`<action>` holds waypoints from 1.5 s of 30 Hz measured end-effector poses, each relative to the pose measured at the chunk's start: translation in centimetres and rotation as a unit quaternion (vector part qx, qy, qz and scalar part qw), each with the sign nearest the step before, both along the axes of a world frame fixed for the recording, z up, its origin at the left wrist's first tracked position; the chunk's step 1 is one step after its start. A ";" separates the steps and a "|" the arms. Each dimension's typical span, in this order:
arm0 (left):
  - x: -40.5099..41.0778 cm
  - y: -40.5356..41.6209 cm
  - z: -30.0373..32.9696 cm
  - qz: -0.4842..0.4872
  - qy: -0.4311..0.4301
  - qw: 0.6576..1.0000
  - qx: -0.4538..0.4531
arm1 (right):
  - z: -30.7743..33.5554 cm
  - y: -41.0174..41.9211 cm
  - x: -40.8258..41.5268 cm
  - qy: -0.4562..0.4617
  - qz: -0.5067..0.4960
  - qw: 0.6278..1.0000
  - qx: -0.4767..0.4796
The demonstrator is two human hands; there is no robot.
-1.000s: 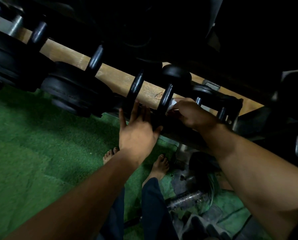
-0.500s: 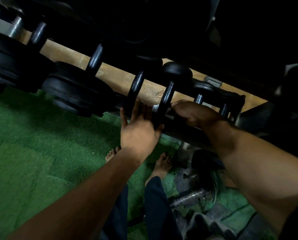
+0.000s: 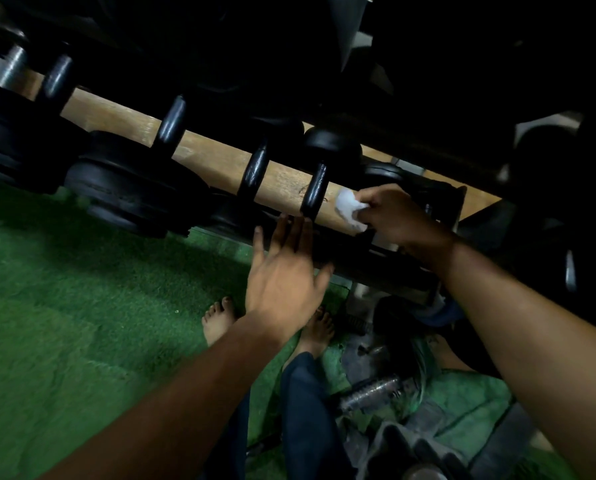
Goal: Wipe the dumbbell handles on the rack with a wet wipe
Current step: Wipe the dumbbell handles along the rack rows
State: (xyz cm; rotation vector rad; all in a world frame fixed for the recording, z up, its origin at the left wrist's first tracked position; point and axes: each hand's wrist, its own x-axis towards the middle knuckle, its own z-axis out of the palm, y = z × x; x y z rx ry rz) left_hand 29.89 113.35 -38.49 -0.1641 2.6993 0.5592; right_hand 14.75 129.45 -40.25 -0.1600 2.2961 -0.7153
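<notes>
Bare forearms, dark blue trousers (image 3: 300,410), bare feet (image 3: 217,322)

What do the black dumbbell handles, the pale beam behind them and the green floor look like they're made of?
Dumbbell handles: probably black-coated or painted metal, glossy, with light streaks along the curve. Beam: bare wood, matt tan, showing grain and a dark mark. Floor: apparently artificial turf, a fuzzy green pile. Wipe in the right hand: soft, crumpled white sheet.

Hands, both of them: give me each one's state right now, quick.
Left hand: open, fingers straight, resting against the rack's front edge, holding nothing.
Right hand: closed, pinching the white wet wipe.
</notes>
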 end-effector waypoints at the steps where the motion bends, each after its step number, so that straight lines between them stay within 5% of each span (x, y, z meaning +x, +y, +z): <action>1: 0.1 0.6 0.1 -0.014 0.004 1.000 0.008 | 0.4 0.7 0.2 0.044 -0.002 0.999 0.013; 8: 1.2 3.9 -0.2 -0.095 -0.018 0.995 0.033 | 0.8 4.0 1.4 0.169 0.052 0.984 0.007; 18: 1.7 4.3 -0.6 -0.118 -0.045 0.992 0.026 | -1.0 4.4 2.5 0.058 0.275 0.958 0.048; 23: 1.6 4.5 -0.8 -0.114 -0.049 0.992 0.024 | -0.3 4.3 2.1 0.145 0.198 0.968 0.051; 28: 1.5 4.4 -0.8 -0.117 -0.047 0.992 0.027 | -0.5 4.3 2.2 0.064 0.280 0.956 0.052; 33: 1.6 4.5 -1.0 -0.111 -0.039 0.993 0.030 | -0.1 4.4 2.2 0.115 0.146 0.981 0.060; 39: 1.7 4.4 -1.0 -0.110 -0.040 0.993 0.035 | -0.2 4.5 2.3 0.083 0.257 0.962 0.052; 45: 1.6 4.5 -1.0 -0.110 -0.046 0.993 0.028 | -1.3 4.4 1.7 0.176 0.095 0.978 0.061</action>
